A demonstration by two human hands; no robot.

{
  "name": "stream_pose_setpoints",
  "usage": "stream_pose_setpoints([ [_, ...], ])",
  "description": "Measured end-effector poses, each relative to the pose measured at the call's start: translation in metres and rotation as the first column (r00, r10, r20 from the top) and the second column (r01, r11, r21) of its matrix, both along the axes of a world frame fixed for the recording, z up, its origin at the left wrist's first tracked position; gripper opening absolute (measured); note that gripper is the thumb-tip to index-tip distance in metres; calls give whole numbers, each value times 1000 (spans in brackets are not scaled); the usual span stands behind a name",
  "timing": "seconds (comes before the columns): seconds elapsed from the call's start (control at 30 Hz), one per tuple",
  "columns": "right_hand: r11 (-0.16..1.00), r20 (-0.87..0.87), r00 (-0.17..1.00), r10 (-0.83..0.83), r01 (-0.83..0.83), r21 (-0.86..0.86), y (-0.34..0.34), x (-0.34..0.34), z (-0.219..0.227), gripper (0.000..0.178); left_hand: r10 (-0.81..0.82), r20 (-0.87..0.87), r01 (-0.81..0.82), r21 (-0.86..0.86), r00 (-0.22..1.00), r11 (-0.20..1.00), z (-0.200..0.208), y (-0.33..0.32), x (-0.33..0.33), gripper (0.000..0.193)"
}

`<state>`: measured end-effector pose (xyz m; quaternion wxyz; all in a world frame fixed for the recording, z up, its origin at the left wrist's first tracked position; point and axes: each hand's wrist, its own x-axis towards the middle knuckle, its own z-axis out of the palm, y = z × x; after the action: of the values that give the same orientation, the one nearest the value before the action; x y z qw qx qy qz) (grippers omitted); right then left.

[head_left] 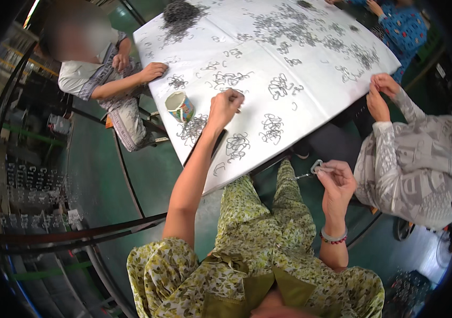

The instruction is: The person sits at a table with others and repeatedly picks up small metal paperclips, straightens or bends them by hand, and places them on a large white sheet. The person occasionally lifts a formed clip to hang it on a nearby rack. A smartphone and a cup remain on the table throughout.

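My left hand (225, 109) is over the white table, its fingers bent together in a pinch beside a loose cluster of dark curved wire pieces (231, 79). What its fingertips hold, if anything, I cannot make out. Off the table's near edge, above my lap, my right hand (337, 179) pinches a small curved metal piece (316, 165) between thumb and fingers. A thin shank sticks out from that piece toward the left. Closer to the table edge lie more groups of the wire pieces (237, 147), and another bunch (272, 129) sits to their right.
A white printed paper tub (179, 107) stands near the left edge, with a heap of wire pieces (193, 130) below it. A dark bigger heap (180, 13) lies far back. People sit at left (99, 74), right (411, 153) and far right (403, 32) around the table (310, 124).
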<state>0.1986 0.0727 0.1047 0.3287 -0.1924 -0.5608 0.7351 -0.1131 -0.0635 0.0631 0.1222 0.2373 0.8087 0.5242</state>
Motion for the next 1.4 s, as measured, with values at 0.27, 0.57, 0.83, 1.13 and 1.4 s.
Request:
stream_pose_setpoints([
  [0.27,999,-74,997,-12,16,43,-11,-14,-20,20,-478,256,333,452,840,828,58,2,163,13],
  [0.57,986,-72,992,-99,108,131,-32,-7,-28,27,-204,-176,257,371,963,892,42,15,206,12],
  [0.83,980,-32,996,-89,93,177,-4,-23,-34,31,-206,-201,274,420,958,865,31,11,198,12],
  [1.13,743,454,891,-36,-280,608,64,-219,-82,32,-278,-247,348,318,928,882,12,7,189,12],
  [1.4,526,476,835,-275,-284,802,75,-267,-122,28,-289,-194,337,299,938,893,12,-6,186,12],
])
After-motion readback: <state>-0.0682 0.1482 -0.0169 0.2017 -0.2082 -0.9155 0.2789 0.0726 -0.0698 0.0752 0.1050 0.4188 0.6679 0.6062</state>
